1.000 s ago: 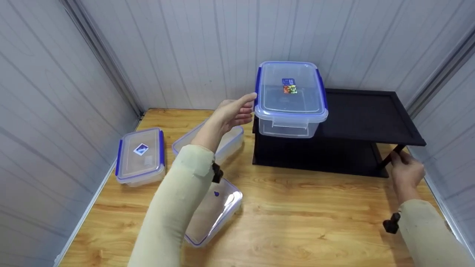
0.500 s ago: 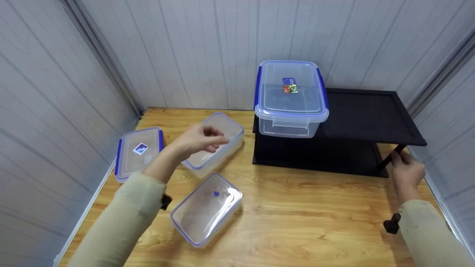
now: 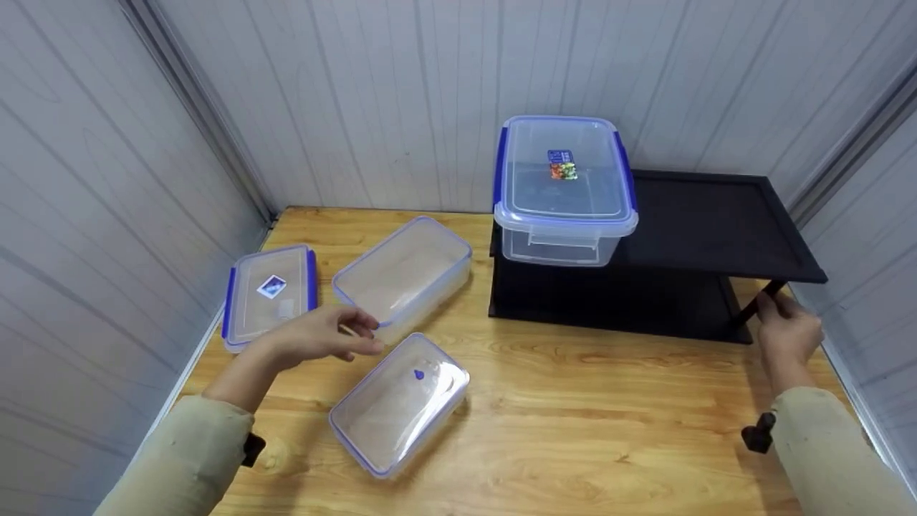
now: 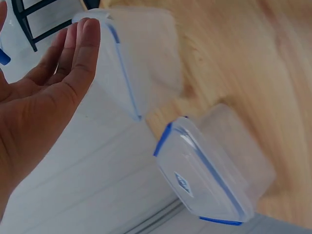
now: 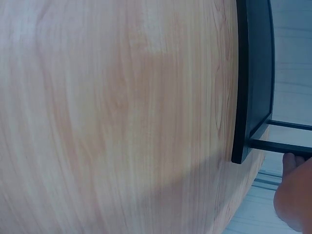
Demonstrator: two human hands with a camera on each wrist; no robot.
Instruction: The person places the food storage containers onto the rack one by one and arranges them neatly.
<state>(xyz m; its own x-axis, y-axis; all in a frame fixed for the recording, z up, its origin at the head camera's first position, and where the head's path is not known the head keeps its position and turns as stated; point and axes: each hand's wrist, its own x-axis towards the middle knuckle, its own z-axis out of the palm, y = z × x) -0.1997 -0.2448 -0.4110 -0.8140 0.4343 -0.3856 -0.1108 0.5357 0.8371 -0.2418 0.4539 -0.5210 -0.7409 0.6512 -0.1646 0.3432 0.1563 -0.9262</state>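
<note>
Gripped the rack (image 3: 706,222) with the right hand (image 3: 789,332); held the left hand (image 3: 322,337) loose near tubs (image 3: 405,269) left of the rack.

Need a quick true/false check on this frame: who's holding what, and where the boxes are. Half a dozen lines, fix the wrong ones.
1. The right grip holds a post of the black shelf. True.
2. The left grip holds nothing. True.
3. The large box sits on the shelf's lower level. False: it sits on top.
4. The large box has a coloured label on its lid. True.
5. The large box's side strips are red. False: they are blue.
6. Only one box stands on the table. False: three do.
</note>
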